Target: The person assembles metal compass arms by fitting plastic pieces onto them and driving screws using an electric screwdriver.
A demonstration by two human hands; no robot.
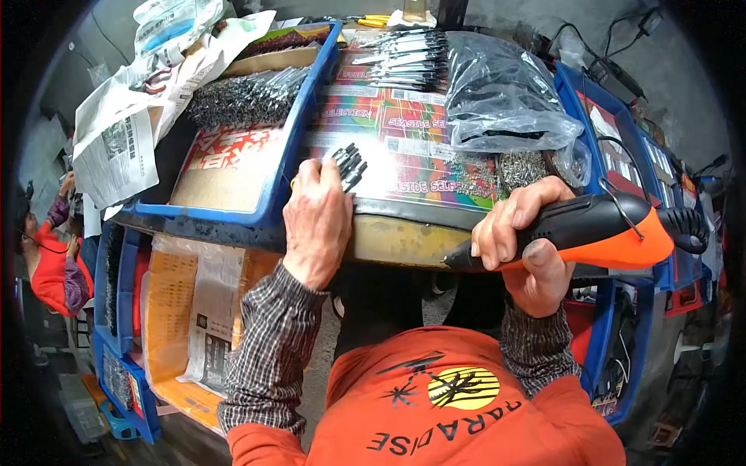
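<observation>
My left hand (317, 217) is closed around a bundle of slim dark rods (351, 165) with black ends, held over the near part of the worktable. A bright patch of light falls on the colourful printed sheet (342, 124) just beyond them. In my right hand (522, 233) is a black and orange electric screwdriver (590, 229), its tip pointing left above the table's front edge. A wire hanging loop and a coiled black cord are at its rear end. On the sheet's far side lies a row of silver and black rods (408, 60).
At the left stands a blue tray (311, 105) of dark and clear rods, with papers and plastic bags beside it. A grey plastic bag (505, 93) and small metal parts (522, 168) lie at the right. Blue bins flank the table. A co-worker (58, 264) sits far left.
</observation>
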